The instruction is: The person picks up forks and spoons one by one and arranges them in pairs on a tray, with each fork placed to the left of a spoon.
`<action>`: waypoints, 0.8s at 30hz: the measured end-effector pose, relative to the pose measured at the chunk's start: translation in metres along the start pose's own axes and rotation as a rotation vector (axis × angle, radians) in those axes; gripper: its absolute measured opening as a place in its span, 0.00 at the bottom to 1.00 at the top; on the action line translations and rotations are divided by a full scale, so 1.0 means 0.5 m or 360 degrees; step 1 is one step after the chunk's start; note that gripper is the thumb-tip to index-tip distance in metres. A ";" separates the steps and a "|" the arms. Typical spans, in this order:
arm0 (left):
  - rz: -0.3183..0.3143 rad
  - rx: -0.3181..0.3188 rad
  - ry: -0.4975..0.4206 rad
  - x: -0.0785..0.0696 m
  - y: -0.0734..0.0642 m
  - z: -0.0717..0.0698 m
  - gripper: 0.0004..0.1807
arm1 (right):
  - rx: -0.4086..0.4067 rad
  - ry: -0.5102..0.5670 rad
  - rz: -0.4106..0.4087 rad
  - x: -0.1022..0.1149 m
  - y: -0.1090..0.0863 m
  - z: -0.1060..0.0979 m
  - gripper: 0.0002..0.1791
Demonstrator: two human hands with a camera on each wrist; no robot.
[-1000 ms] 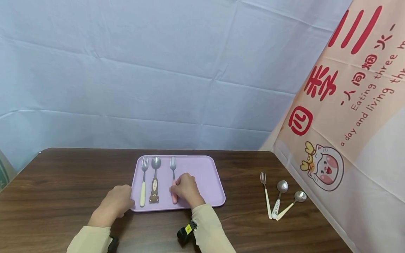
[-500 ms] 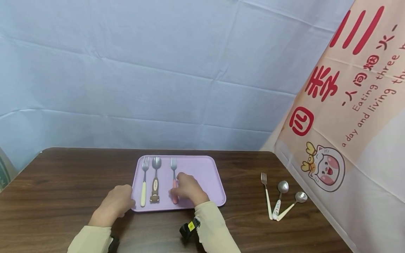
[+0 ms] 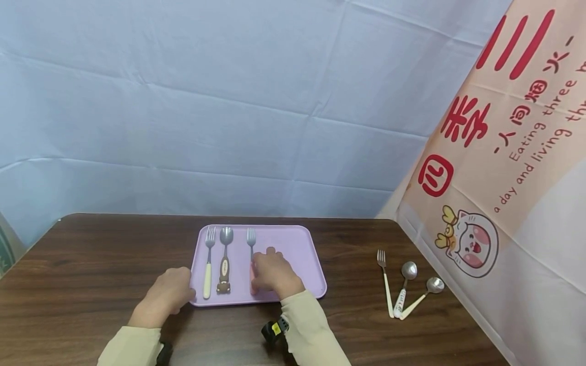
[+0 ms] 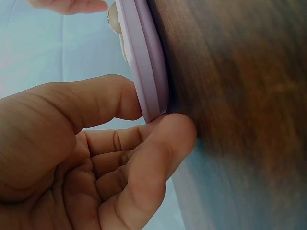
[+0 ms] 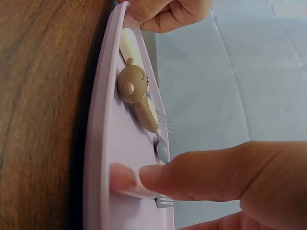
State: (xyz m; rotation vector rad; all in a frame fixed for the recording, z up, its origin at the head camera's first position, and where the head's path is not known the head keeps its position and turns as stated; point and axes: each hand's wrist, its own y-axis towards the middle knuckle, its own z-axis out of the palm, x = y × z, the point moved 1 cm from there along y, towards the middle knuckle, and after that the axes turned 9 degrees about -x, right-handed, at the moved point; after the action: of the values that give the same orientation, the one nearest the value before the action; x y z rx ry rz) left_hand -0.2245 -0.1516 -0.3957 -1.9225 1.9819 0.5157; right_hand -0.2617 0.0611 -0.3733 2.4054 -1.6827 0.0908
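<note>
A lilac tray [image 3: 288, 277] lies on the table, bearing a cream-handled fork [image 3: 208, 277], a bear-handled spoon [image 3: 224, 269] and a pink-handled fork [image 3: 251, 239], side by side. My left hand [image 3: 165, 292] pinches the tray's near left corner between thumb [image 4: 110, 98] and index finger. Over the pink handle is my right hand [image 3: 274, 274]. Its thumb [image 5: 201, 175] is extended at the handle, seemingly touching it, and the other fingers stand apart from the thumb, mostly out of the right wrist view. In the head view the hand partly hides that handle.
Right of the tray, another fork [image 3: 385, 284] and two spoons [image 3: 403, 290] [image 3: 423, 297] lie fanned on the brown wooden table [image 3: 114, 244]. A pale cloth [image 3: 206, 101] hangs behind, and a printed cloth [image 3: 499, 203] hangs along the right edge.
My right hand has shifted slightly right, and its thumb has moved from the left side of the pink handle towards the right. The left hand and the tray have stayed put.
</note>
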 end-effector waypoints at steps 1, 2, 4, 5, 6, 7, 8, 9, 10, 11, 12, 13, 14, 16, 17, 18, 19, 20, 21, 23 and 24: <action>-0.0004 0.0004 0.0001 0.000 0.000 0.000 0.04 | 0.0002 -0.0013 0.0004 0.000 -0.001 0.000 0.19; -0.0007 0.0007 0.0003 0.000 0.000 -0.001 0.05 | 0.0005 -0.0021 0.0009 0.000 -0.001 0.000 0.19; -0.0011 0.0013 0.0006 -0.001 0.001 -0.001 0.05 | 0.0008 -0.0029 0.0014 0.001 -0.001 0.000 0.18; -0.0009 0.0013 0.0007 -0.001 0.001 -0.001 0.05 | 0.0007 -0.0028 0.0016 0.001 -0.001 0.000 0.18; -0.0008 0.0014 0.0007 -0.001 0.001 -0.001 0.05 | 0.0008 -0.0027 0.0015 0.001 -0.001 0.001 0.18; -0.0008 0.0013 0.0005 -0.001 0.001 -0.001 0.05 | 0.0010 -0.0025 0.0017 0.001 -0.001 0.001 0.18; -0.0006 0.0011 0.0003 0.000 0.001 -0.001 0.05 | 0.0014 -0.0020 0.0018 0.000 0.000 0.002 0.18; -0.0006 0.0011 0.0002 -0.001 0.000 0.000 0.05 | 0.0016 -0.0017 0.0019 0.000 0.000 0.003 0.18; -0.0004 0.0010 0.0001 -0.001 0.000 0.000 0.05 | 0.0017 -0.0015 0.0019 0.000 0.000 0.003 0.18; -0.0004 0.0011 0.0000 -0.001 0.000 0.000 0.05 | 0.0019 -0.0016 0.0018 -0.001 0.000 0.004 0.18; -0.0007 0.0013 -0.0001 -0.001 0.000 0.000 0.05 | 0.0020 -0.0020 0.0018 -0.002 0.000 0.005 0.17; -0.0010 0.0016 -0.0002 -0.001 0.000 0.000 0.05 | 0.0020 -0.0024 0.0022 -0.002 -0.001 0.005 0.17; -0.0010 0.0016 -0.0003 -0.001 0.000 0.000 0.04 | 0.0019 -0.0028 0.0028 -0.004 -0.002 0.004 0.17; -0.0010 0.0016 -0.0004 -0.002 0.000 -0.001 0.04 | 0.0018 -0.0033 0.0047 -0.007 -0.004 0.003 0.18; -0.0008 0.0014 -0.0004 -0.002 0.000 -0.001 0.04 | 0.0015 -0.0038 0.0059 -0.008 -0.005 0.002 0.19; -0.0009 0.0013 -0.0003 -0.002 0.000 -0.002 0.04 | 0.0017 -0.0039 0.0073 -0.011 -0.006 0.000 0.20; -0.0008 0.0012 -0.0004 -0.002 0.000 -0.002 0.04 | 0.0018 -0.0039 0.0086 -0.014 -0.008 -0.002 0.21; -0.0007 0.0010 -0.0003 -0.002 -0.001 -0.003 0.04 | 0.0021 -0.0037 0.0098 -0.017 -0.009 -0.002 0.22; -0.0007 0.0011 -0.0003 -0.002 -0.001 -0.003 0.04 | 0.0023 -0.0035 0.0107 -0.020 -0.011 -0.003 0.22; -0.0004 0.0009 -0.0003 -0.002 -0.001 -0.003 0.04 | 0.0028 -0.0036 0.0124 -0.029 -0.013 -0.003 0.21; -0.0007 0.0010 -0.0006 -0.002 -0.001 -0.002 0.04 | 0.0032 -0.0034 0.0131 -0.033 -0.015 -0.004 0.20</action>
State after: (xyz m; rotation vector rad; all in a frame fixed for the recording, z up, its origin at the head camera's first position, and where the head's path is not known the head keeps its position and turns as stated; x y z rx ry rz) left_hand -0.2241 -0.1514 -0.3941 -1.9202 1.9740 0.5112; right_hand -0.2603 0.0794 -0.3754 2.3593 -1.7985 0.0952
